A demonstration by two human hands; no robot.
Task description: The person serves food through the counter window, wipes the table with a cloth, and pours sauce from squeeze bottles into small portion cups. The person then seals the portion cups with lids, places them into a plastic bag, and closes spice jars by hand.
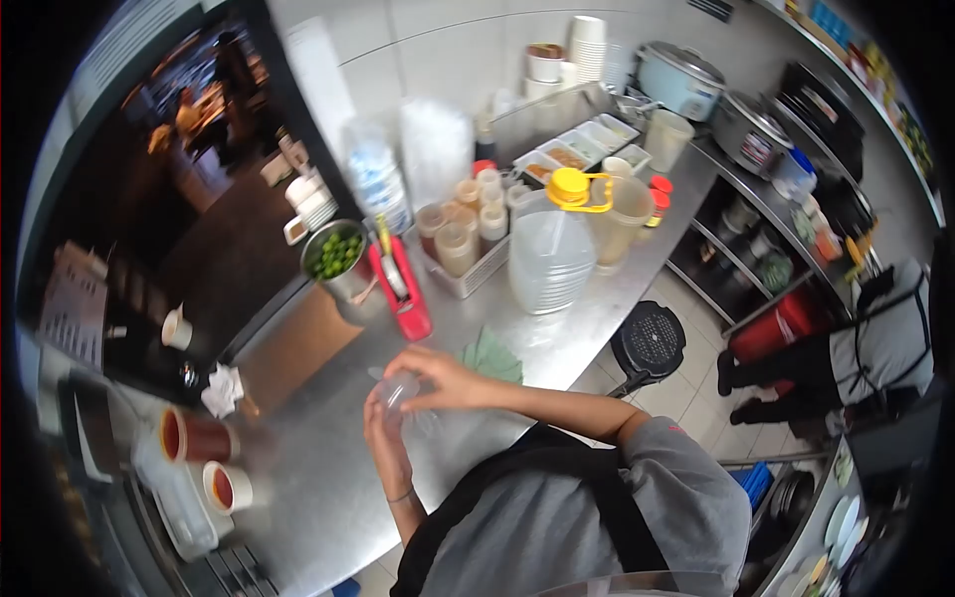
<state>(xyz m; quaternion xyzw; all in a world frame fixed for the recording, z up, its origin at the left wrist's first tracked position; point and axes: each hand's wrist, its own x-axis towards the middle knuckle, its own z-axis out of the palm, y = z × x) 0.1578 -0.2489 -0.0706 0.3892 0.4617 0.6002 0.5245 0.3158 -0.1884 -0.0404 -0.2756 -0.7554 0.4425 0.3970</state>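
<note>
Above the steel counter, both hands close around a small clear plastic cup (400, 390). My left hand (384, 438) wraps it from the left and below, with a thin band on the wrist. My right hand (443, 378) grips its upper right side, fingers curled over. Thin clear plastic shows beside it; I cannot make out whether this is a bag or part of the cup. A green cloth (493, 356) lies just past my right hand. A red tape dispenser (406, 298) stands beyond the hands.
On the steel counter (328, 488) stand a metal pot of limes (336, 261), a basket (484, 277) of small cups and a large yellow-capped jug (550, 264). Sauce containers (227, 488) sit at left. A black stool (649, 338) and another person (875, 333) are to the right.
</note>
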